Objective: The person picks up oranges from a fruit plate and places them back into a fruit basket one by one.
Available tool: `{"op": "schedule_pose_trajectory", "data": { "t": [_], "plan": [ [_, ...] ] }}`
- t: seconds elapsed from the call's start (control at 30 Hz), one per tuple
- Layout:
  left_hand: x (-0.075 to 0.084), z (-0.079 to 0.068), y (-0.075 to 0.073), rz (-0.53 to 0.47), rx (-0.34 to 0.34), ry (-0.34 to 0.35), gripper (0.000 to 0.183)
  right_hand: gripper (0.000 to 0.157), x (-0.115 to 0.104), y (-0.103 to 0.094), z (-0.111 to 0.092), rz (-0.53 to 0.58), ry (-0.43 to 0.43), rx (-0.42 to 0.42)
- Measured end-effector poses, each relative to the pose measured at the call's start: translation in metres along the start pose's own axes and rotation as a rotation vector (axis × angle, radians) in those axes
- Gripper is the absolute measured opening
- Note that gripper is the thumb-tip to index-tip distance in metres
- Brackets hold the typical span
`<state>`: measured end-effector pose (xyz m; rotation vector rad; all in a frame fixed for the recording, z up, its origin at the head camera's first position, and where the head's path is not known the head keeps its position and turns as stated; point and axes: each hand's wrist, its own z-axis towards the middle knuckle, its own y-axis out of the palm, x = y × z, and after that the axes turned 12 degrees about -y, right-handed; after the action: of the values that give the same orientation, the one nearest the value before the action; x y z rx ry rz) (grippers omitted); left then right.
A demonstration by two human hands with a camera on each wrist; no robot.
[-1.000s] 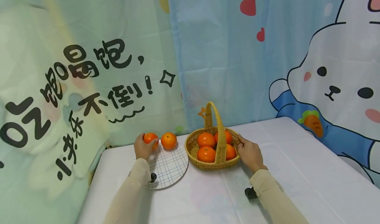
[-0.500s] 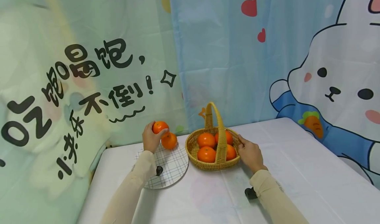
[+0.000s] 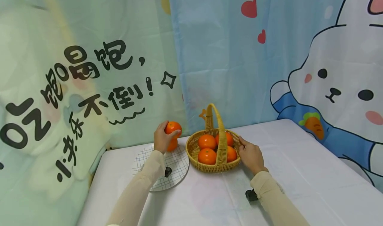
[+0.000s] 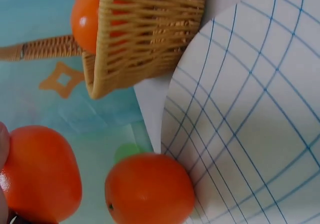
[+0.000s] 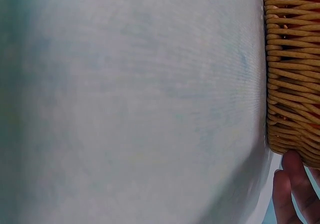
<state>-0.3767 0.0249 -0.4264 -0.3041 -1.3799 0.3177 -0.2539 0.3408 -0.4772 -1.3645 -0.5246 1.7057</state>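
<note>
My left hand [image 3: 162,140] grips an orange [image 3: 173,127] between thumb and fingers, held up over the far part of a round white plate [image 3: 172,181] with a blue grid pattern. Directly below it, a second orange [image 4: 150,190] rests on the plate, partly covered by the hand in the head view. To the right of the plate stands a wicker basket [image 3: 206,167] with an arched handle, and several oranges [image 3: 207,156] lie inside. My right hand [image 3: 252,156] holds the basket's right rim; in the right wrist view its fingers [image 5: 295,174] touch the woven end.
A white cloth covers the table [image 3: 299,159]. Behind it hangs a printed curtain [image 3: 143,26] with lettering and a cartoon rabbit [image 3: 338,86]. The basket's handle [image 3: 222,132] rises above the fruit. Small black devices sit at both wrists.
My left hand has lifted the orange off the plate's left part and carried it rightward, now above the other orange. The right hand and basket have stayed in place.
</note>
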Motion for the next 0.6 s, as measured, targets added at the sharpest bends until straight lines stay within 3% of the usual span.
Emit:
{"op": "schedule_pose_trajectory", "data": {
  "t": [0.6],
  "plan": [
    [0.037, -0.027, 0.051, 0.039, -0.201, 0.136, 0.069, 0.049, -0.002, 0.000, 0.000, 0.001, 0.000, 0.012]
  ]
}}
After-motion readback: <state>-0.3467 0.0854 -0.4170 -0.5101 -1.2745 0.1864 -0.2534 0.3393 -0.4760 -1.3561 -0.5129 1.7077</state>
